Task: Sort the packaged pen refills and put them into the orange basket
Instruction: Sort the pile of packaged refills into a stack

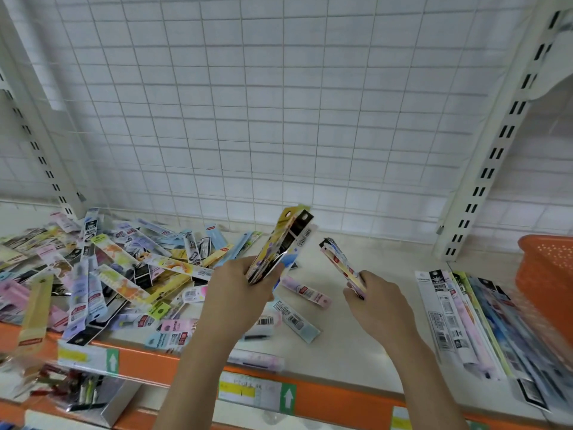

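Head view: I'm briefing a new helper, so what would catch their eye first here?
First, the jumbled heap of refill packs covering the shelf's left side. Next, mid-frame, the left hand gripping a fanned bunch of packs and the right hand gripping a thinner bunch. At far right stands the orange basket.
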The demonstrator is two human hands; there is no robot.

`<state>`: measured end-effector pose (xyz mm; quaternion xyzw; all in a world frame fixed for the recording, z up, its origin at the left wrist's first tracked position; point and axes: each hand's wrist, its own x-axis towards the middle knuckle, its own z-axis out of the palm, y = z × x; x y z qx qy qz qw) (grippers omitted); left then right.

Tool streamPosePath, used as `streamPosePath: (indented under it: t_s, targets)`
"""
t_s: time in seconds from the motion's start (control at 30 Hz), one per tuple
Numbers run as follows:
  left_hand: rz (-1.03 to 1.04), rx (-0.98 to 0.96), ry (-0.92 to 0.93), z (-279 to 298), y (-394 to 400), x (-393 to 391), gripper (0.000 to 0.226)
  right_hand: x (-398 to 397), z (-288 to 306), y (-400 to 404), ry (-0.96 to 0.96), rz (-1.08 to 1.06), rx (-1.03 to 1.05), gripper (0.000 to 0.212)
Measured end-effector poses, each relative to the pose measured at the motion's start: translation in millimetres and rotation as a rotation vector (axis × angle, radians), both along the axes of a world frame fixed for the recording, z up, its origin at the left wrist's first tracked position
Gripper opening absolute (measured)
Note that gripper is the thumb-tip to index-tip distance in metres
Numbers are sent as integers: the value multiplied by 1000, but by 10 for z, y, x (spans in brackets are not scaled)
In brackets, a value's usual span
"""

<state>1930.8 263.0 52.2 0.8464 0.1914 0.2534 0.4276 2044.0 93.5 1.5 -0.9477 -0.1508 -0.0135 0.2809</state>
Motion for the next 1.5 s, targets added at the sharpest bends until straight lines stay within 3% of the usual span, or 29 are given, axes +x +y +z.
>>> streamPosePath:
  t_s: [0.27, 0.57, 0.7, 0.87, 1.17, 1.33, 1.5]
  targets:
    - [13, -144, -76, 78, -39, -6, 45, -11, -11, -33, -7, -10, 16, 11]
    - [-90, -197, 3, 84, -105, 22, 33, -12, -21, -122, -19, -31, 31, 12]
    - [-84, -176, 8, 56, -163, 89, 35, -27, 31, -177, -25, -46, 138, 26]
    - [-86, -176, 20, 23, -214, 153, 23, -35, 185, -232, -133, -60, 228, 37]
    - [-177, -327, -56, 136, -337, 197, 19, -29, 239, -299, -93, -28, 343, 23]
    - [-211, -343, -5, 98, -395, 223, 32, -8, 232, -302, -85, -37, 354, 27]
    - [-197, -335, -37, -22, -392, 293, 17, -32, 198, -303, -71, -35, 329, 30]
